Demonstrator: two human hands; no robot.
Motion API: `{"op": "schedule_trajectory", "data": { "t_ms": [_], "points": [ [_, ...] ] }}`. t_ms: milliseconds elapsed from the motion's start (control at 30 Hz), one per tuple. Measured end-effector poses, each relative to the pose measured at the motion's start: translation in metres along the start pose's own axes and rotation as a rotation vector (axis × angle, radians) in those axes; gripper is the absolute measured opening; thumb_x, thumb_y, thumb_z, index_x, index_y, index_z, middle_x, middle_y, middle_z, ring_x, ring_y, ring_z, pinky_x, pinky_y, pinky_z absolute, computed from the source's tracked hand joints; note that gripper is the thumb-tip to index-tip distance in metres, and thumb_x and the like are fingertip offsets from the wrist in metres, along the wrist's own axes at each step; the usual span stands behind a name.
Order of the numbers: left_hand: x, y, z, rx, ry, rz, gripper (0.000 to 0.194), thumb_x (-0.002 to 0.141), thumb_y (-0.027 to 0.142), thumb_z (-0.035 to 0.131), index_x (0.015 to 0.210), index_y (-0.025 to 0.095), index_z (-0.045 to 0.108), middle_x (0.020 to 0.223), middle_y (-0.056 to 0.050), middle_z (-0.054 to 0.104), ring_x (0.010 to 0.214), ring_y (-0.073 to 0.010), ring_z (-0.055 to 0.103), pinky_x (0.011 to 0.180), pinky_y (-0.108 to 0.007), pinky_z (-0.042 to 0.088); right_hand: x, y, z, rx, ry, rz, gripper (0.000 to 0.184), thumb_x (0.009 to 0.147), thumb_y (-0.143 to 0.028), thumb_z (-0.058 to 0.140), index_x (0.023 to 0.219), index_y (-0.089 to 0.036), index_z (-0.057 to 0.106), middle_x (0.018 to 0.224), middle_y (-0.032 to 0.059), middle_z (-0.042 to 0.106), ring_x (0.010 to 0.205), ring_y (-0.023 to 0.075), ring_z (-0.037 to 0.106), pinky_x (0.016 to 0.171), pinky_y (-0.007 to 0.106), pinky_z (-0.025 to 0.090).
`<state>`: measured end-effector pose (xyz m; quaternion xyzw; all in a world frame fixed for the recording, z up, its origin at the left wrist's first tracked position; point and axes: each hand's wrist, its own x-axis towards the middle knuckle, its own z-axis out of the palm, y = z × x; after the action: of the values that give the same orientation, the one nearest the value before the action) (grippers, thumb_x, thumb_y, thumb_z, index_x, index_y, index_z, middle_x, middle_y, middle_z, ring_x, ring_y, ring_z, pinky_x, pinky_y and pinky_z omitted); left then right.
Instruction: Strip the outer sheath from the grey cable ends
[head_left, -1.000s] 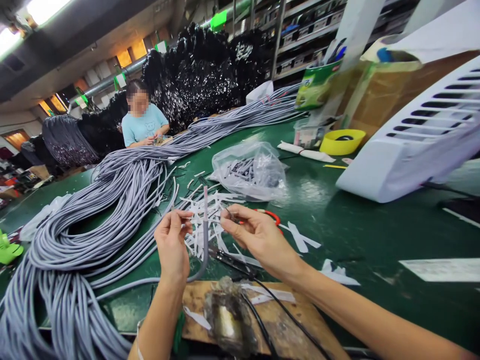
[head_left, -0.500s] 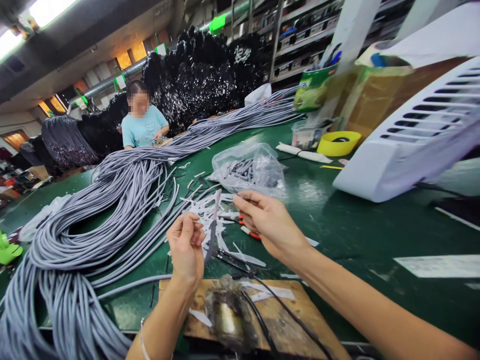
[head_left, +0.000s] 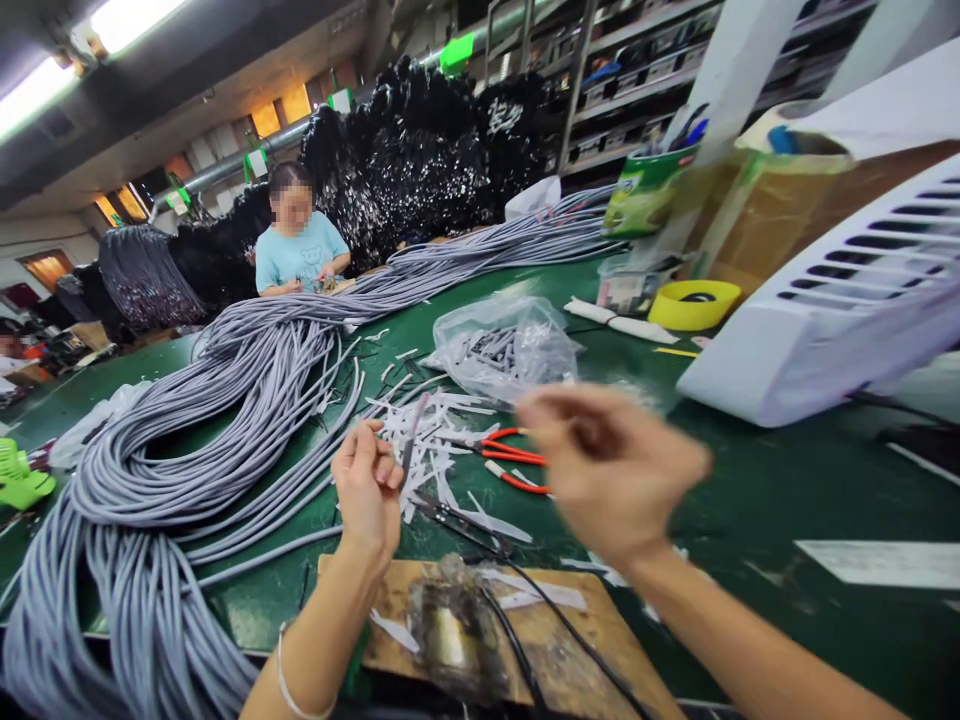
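My left hand point(head_left: 367, 490) is closed round a grey cable point(head_left: 415, 430), whose end stands up beyond the fingers over a heap of white paper-like scraps point(head_left: 450, 412). To the right, my right hand point(head_left: 615, 455) hovers above the table with its fingers curled. Motion blurs it, so I cannot make out whether it holds anything. Red-handled pliers point(head_left: 517, 447) lie partly behind the right hand. Beneath both hands is a wooden board point(head_left: 570, 650) carrying a grimy metal block point(head_left: 454, 635) and black cords.
A thick bundle of grey cables point(head_left: 180, 450) sweeps across the left of the green table point(head_left: 750, 480). A clear bag point(head_left: 502, 345) of short grey pieces lies beyond my hands. A white slatted appliance point(head_left: 817, 300) stands right. A person in light blue point(head_left: 300, 250) sits opposite.
My right hand has moved right and toward me, away from the cable end, uncovering more of the red pliers. The left hand keeps its grip, its cable tilted slightly differently. The view has shifted a little.
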<state>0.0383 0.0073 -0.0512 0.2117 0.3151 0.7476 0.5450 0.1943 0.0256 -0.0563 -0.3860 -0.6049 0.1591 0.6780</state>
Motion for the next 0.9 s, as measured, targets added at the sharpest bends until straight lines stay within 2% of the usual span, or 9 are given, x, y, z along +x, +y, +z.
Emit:
{"op": "schedule_trajectory", "data": {
  "t_ms": [133,267,333,467,533,667,767,833,900],
  "points": [
    [-0.004,-0.006,0.001,0.057,-0.032,-0.041,0.035,0.049,0.030,0.081,0.069,0.009,0.062,0.047,0.005,0.051,0.032,0.0026,0.033,0.032,-0.009,0.023,-0.029,-0.014,0.029,-0.090,-0.211,-0.256,0.024,0.079,-0.013,0.050,0.100,-0.022,0.058,0.087,0.0039,0.068,0.051,0.0104,0.057,0.045,0.023,0.043],
    [-0.005,-0.005,0.001,0.099,-0.020,-0.035,0.037,0.046,0.034,0.081,0.067,0.010,0.062,0.045,0.005,0.052,0.030,0.0026,0.032,0.031,-0.009,0.022,-0.028,-0.011,0.031,-0.153,-0.136,-0.171,0.023,0.077,-0.018,0.058,0.099,-0.019,0.053,0.084,0.0038,0.066,0.039,0.0064,0.048,0.037,0.020,0.040],
    [-0.005,-0.005,0.000,0.123,-0.032,-0.041,0.037,0.047,0.036,0.080,0.067,0.010,0.063,0.045,0.005,0.052,0.030,0.0026,0.032,0.031,-0.010,0.021,-0.025,-0.009,0.027,-0.157,-0.176,-0.189,0.022,0.076,-0.016,0.058,0.098,-0.019,0.054,0.085,0.0043,0.066,0.040,0.0066,0.049,0.041,0.021,0.044],
    [-0.007,-0.006,0.000,0.146,-0.070,-0.045,0.035,0.051,0.037,0.079,0.069,0.010,0.064,0.046,0.004,0.053,0.030,0.0026,0.031,0.032,-0.010,0.021,-0.021,-0.008,0.026,-0.126,-0.252,-0.344,0.015,0.079,-0.011,0.053,0.090,-0.017,0.060,0.090,0.0089,0.066,0.072,0.0146,0.063,0.065,0.025,0.051],
    [-0.008,-0.005,0.001,0.142,-0.065,-0.035,0.035,0.050,0.036,0.079,0.068,0.010,0.064,0.046,0.004,0.053,0.030,0.0026,0.031,0.032,-0.010,0.021,-0.020,-0.006,0.026,-0.129,-0.225,-0.387,0.009,0.079,-0.012,0.055,0.081,-0.016,0.062,0.084,0.0095,0.067,0.076,0.0161,0.064,0.067,0.025,0.051],
    [-0.003,0.001,-0.002,0.091,-0.028,0.083,0.031,0.050,0.034,0.080,0.063,0.011,0.062,0.049,0.002,0.056,0.033,0.0019,0.031,0.033,-0.011,0.022,-0.020,-0.004,0.026,-0.147,-0.208,-0.387,0.009,0.077,-0.012,0.057,0.072,-0.016,0.062,0.061,0.0030,0.064,0.054,0.0120,0.060,0.052,0.021,0.048],
    [0.005,0.008,-0.008,0.041,0.005,0.235,0.027,0.059,0.037,0.075,0.064,0.014,0.062,0.055,0.003,0.056,0.042,-0.0014,0.044,0.044,-0.012,0.036,-0.022,-0.004,0.024,-0.177,-0.160,-0.383,0.012,0.075,-0.010,0.058,0.066,-0.016,0.061,0.056,0.0019,0.062,0.049,0.0109,0.058,0.047,0.020,0.045],
    [0.009,0.011,-0.012,0.165,-0.058,0.210,0.032,0.067,0.047,0.066,0.070,0.015,0.066,0.065,0.000,0.061,0.058,-0.0069,0.055,0.059,-0.018,0.044,-0.022,-0.005,0.022,-0.192,-0.146,-0.373,0.012,0.074,-0.010,0.059,0.064,-0.017,0.061,0.054,0.0012,0.062,0.047,0.0103,0.056,0.045,0.020,0.044],
    [0.010,0.011,-0.015,0.448,-0.273,0.055,0.043,0.071,0.054,0.057,0.071,0.014,0.069,0.066,-0.005,0.064,0.063,-0.0119,0.058,0.062,-0.023,0.044,-0.022,-0.007,0.021,-0.183,-0.149,-0.372,0.013,0.074,-0.010,0.058,0.065,-0.018,0.061,0.054,0.0002,0.062,0.046,0.0098,0.055,0.044,0.020,0.042]
  ]
}}
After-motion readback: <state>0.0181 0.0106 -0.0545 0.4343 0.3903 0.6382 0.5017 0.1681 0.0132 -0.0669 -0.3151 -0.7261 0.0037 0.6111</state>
